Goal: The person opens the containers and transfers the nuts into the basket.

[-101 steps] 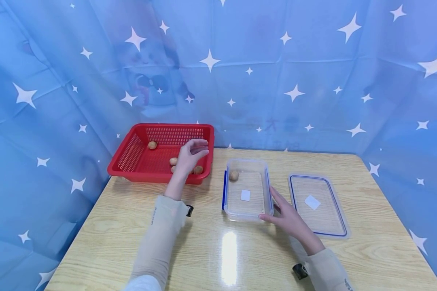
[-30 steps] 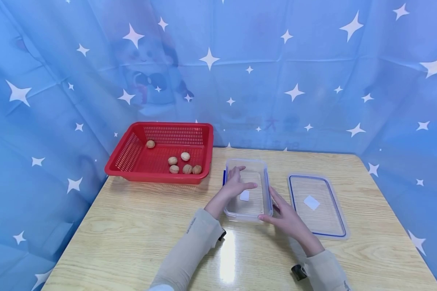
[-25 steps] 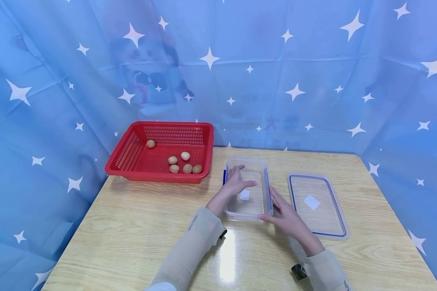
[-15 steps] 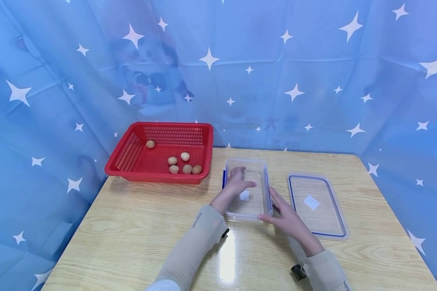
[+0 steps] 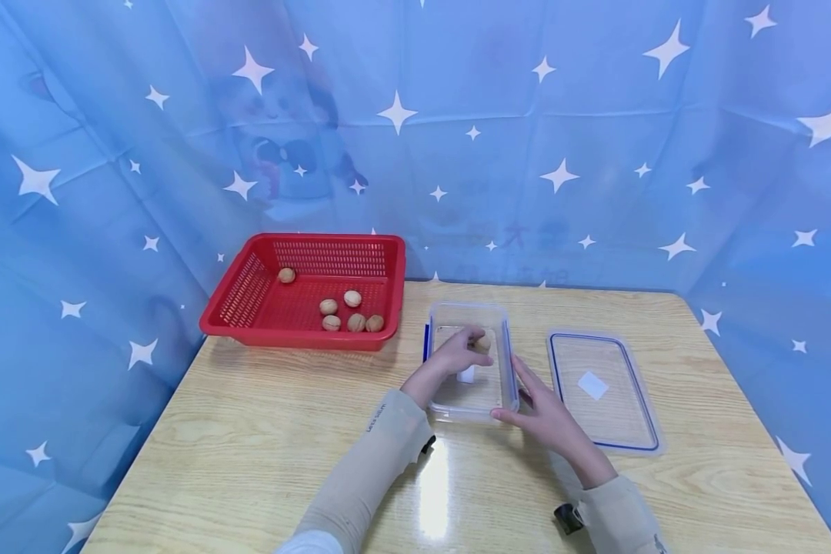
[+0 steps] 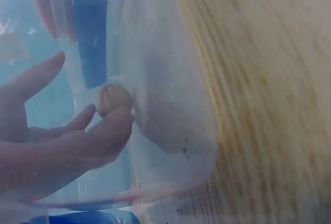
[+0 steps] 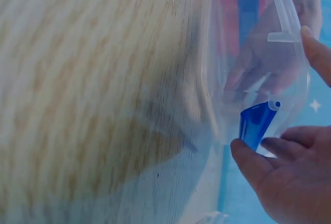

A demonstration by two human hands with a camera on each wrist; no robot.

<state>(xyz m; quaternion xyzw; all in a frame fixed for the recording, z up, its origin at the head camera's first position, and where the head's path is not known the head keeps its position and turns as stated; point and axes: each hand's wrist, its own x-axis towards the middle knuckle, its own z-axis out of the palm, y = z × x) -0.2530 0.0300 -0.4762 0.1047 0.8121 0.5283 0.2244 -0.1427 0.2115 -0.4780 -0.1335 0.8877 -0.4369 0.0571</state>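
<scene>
My left hand (image 5: 457,352) is inside a clear plastic food container (image 5: 481,396). Its fingertips touch a walnut (image 5: 482,344) near the container's right side. In the left wrist view the same walnut (image 6: 115,99) lies against the fingers, while the thumb stands apart from it. Outside, my right hand (image 5: 543,412) touches the container's right wall and near right corner with thumb and fingers spread. The right wrist view shows its fingertips by a blue latch (image 7: 257,123).
A red plastic basket (image 5: 301,338) with several walnuts (image 5: 352,298) stands at the back left. To the right of the container lies its clear lid (image 5: 605,419) with a blue seal. The wooden table (image 5: 263,446) meets a blue star-patterned curtain (image 5: 485,208) behind.
My left hand has come from the basket into the container. The walnut has shifted from the container's far left corner toward its right side. My right hand stays put.
</scene>
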